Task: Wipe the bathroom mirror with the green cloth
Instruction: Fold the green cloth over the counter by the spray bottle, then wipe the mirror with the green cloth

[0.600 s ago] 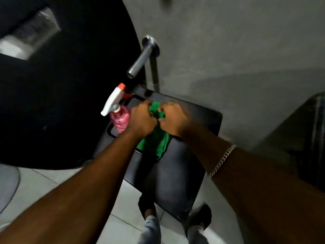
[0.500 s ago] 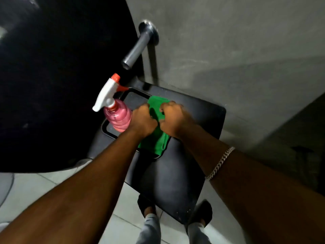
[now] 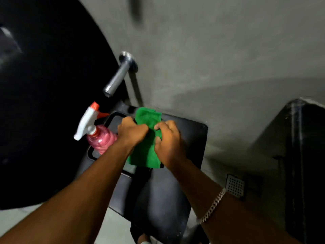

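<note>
The green cloth (image 3: 146, 152) hangs over the black basin (image 3: 186, 131), held between both hands. My left hand (image 3: 131, 132) grips its left edge with closed fingers. My right hand (image 3: 168, 141) pinches the right side, thumb pressed into the fabric. The cloth's top end (image 3: 147, 114) sticks up above my fingers, and its lower part droops toward me. A large dark round surface (image 3: 44, 103) fills the left of the view; it looks like the mirror, though nothing readable shows in it.
A spray bottle (image 3: 98, 136) of pink liquid with a white and red trigger stands at the basin's left rim. A chrome spout (image 3: 117, 78) juts from the grey wall (image 3: 211, 59). A floor drain (image 3: 235, 186) and a dark block (image 3: 299, 155) sit at the right.
More of the cloth now shows between and above my hands, as they have drawn slightly apart along it. The camera view has shifted, revealing the drain and dark block at the right.
</note>
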